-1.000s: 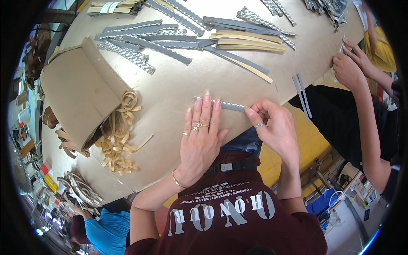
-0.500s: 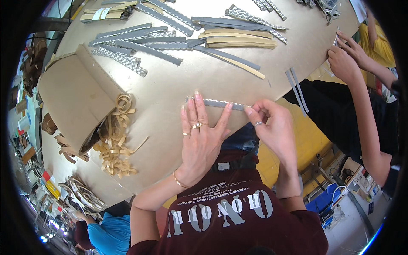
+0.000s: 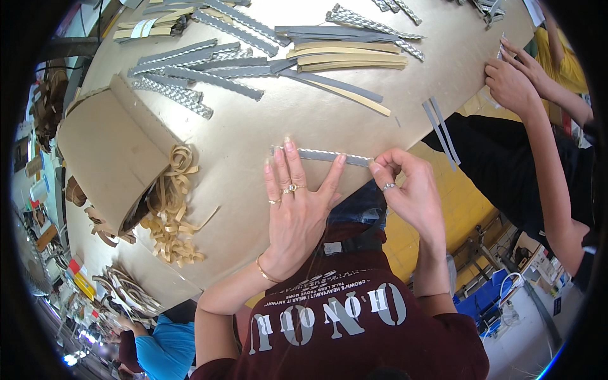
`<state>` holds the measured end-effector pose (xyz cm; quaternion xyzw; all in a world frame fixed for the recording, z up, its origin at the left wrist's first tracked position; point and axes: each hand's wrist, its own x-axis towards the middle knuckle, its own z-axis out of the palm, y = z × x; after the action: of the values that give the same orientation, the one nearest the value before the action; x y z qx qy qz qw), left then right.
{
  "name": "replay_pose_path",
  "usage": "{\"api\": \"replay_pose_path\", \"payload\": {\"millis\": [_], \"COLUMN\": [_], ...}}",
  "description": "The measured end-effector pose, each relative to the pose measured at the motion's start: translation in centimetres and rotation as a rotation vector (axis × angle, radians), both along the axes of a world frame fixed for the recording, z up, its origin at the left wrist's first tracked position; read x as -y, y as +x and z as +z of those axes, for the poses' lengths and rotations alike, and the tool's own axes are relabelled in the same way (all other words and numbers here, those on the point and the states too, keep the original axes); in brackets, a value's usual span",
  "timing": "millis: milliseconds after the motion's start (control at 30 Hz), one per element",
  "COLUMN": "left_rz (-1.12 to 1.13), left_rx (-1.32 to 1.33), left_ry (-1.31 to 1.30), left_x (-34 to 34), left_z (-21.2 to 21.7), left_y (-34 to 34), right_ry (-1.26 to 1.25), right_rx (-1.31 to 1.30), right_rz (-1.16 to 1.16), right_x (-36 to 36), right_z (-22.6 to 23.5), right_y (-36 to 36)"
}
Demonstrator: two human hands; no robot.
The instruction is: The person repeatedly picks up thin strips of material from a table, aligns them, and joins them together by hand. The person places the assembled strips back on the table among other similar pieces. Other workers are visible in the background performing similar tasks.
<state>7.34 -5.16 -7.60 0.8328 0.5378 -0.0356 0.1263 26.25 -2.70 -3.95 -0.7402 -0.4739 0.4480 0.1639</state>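
Observation:
A narrow grey strip with a white braided edge (image 3: pixel 322 154) lies flat on the table near its front edge. Across it rests my left hand (image 3: pixel 296 206), fingers spread and stretched out, fingertips pressing on the strip and just past it. My right hand (image 3: pixel 408 183) pinches the strip's right end between thumb and forefinger; its other fingers are curled. The strip's left part is partly hidden beneath my left fingers.
Grey and tan strips (image 3: pixel 351 56) and braided strips (image 3: pixel 174 95) lie at the back of the table (image 3: pixel 240 152). A tipped cardboard box (image 3: pixel 107 152) spills curled tan trimmings (image 3: pixel 171 234) on the left. Two grey strips (image 3: pixel 441 133) overhang the right edge, near a co-worker's hands (image 3: pixel 513 82).
The view has shifted slightly, so the table items sit a little further left. Both hands keep nearly the same hold on the strip.

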Motion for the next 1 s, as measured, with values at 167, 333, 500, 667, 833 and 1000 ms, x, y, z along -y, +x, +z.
{"api": "replay_pose_path", "payload": {"millis": [167, 333, 500, 667, 833, 1000], "left_rz": [-0.005, 0.0, 0.096, 0.211, 0.145, 0.131], "left_rx": [-0.002, 0.045, 0.133, 0.05, 0.072, 0.127], "left_ry": [0.011, 0.001, -0.128, -0.087, -0.074, -0.017], "left_x": [0.1, 0.0, -0.1, -0.6, -0.6, -0.2], "left_z": [-0.1, -0.1, 0.6, 0.7, 0.3, -0.8], "left_y": [-0.1, -0.2, -1.5, -3.8, -4.3, -4.4], "right_ry": [-0.006, -0.032, 0.108, 0.164, 0.174, 0.57], "right_rx": [0.02, 0.044, 0.012, -0.089, -0.049, 0.35], "right_rz": [-0.012, -0.03, -0.079, -0.104, -0.138, 0.293], "right_x": [0.0, 0.1, 1.0, 1.6, 1.6, 1.4], "right_z": [-0.1, -0.1, -0.7, -1.7, -1.3, -0.5], "right_y": [-0.2, -0.3, -0.3, 0.5, 1.6, -0.9]}}
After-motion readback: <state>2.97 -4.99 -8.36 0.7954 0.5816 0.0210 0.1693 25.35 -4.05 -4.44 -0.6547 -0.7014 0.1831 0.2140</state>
